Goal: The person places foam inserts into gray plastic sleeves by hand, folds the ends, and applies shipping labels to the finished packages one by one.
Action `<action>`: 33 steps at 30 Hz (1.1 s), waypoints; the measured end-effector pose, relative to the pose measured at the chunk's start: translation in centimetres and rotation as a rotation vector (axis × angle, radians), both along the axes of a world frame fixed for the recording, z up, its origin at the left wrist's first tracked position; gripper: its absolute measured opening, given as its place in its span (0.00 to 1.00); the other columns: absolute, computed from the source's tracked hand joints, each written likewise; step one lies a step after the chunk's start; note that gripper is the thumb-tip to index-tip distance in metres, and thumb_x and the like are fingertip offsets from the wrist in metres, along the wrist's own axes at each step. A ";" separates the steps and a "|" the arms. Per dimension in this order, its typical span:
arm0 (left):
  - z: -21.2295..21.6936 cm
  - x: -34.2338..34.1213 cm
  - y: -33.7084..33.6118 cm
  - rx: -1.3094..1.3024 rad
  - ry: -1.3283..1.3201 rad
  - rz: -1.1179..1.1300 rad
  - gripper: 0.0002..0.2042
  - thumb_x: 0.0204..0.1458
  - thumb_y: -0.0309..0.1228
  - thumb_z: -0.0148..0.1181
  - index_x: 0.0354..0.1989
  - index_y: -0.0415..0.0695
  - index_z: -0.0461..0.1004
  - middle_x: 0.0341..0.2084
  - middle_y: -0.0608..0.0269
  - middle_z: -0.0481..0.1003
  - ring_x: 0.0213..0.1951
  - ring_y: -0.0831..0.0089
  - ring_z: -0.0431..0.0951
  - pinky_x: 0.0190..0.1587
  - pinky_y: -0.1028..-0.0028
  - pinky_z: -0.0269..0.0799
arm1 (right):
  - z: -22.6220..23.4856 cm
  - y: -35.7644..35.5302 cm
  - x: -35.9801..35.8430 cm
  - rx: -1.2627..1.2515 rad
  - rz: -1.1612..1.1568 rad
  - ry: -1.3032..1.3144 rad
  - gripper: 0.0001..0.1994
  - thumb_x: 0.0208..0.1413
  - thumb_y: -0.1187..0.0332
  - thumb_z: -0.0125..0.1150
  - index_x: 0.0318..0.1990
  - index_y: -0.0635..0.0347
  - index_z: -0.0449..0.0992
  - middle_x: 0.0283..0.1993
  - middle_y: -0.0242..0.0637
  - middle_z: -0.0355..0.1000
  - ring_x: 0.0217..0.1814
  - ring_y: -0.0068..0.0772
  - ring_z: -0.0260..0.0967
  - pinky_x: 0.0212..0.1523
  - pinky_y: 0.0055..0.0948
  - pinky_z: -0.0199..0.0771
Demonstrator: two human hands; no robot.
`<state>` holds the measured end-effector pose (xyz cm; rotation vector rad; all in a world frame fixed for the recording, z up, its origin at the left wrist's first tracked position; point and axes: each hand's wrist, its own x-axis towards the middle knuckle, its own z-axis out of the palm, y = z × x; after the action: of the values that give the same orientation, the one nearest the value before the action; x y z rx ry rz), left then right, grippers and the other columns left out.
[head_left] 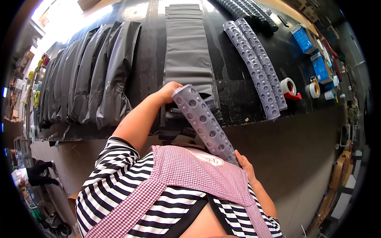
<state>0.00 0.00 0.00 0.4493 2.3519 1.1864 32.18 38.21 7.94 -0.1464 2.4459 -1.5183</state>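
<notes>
Slanting across the front of my body is a rolled plastic mat (204,121), grey, translucent and dotted with round cup-like bumps. My left hand (168,93) is closed at its upper end, some fingers hidden behind the roll. At the lower end my right hand (245,163) grips it from the right side, partly hidden. Under the upper end lies a stack of flat grey plastic bags (188,59), running away from me, with a dark gap at the near edge. Whether my left hand also touches a bag is hidden.
Several filled grey bags (115,71) lie side by side on the black table (234,93) at left. Two rolled mats (256,67) lie right of the stack, with more dark rolls (254,14) behind. Tape rolls (289,86) and blue boxes (304,39) sit far right.
</notes>
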 end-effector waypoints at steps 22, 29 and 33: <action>5.6 2.4 -0.5 0.354 0.776 0.208 0.07 0.50 0.25 0.66 0.36 0.51 0.85 0.27 0.58 0.74 0.31 0.59 0.76 0.34 0.65 0.73 | -1.3 -12.0 1.1 -0.215 -0.327 -0.096 0.46 0.44 0.73 0.77 0.73 0.62 0.59 0.73 0.49 0.60 0.72 0.38 0.61 0.71 0.32 0.58; 6.7 0.4 3.5 0.608 0.889 -0.011 0.06 0.44 0.25 0.69 0.28 0.53 0.84 0.26 0.63 0.73 0.35 0.58 0.76 0.37 0.63 0.74 | -0.4 -10.9 -3.7 -0.317 -0.157 0.000 0.47 0.42 0.79 0.66 0.75 0.64 0.54 0.71 0.46 0.62 0.71 0.41 0.61 0.71 0.35 0.57; 10.2 -5.1 2.2 0.501 1.198 0.176 0.05 0.42 0.26 0.70 0.26 0.54 0.83 0.30 0.66 0.76 0.37 0.60 0.74 0.42 0.62 0.72 | 2.0 -16.5 -13.3 -0.418 -0.231 0.122 0.46 0.46 0.77 0.66 0.75 0.63 0.52 0.73 0.43 0.58 0.73 0.37 0.57 0.73 0.35 0.52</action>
<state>-5.13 2.22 10.18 1.4806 3.0151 1.9637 18.93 21.66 9.94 -0.0341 2.2603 -2.1695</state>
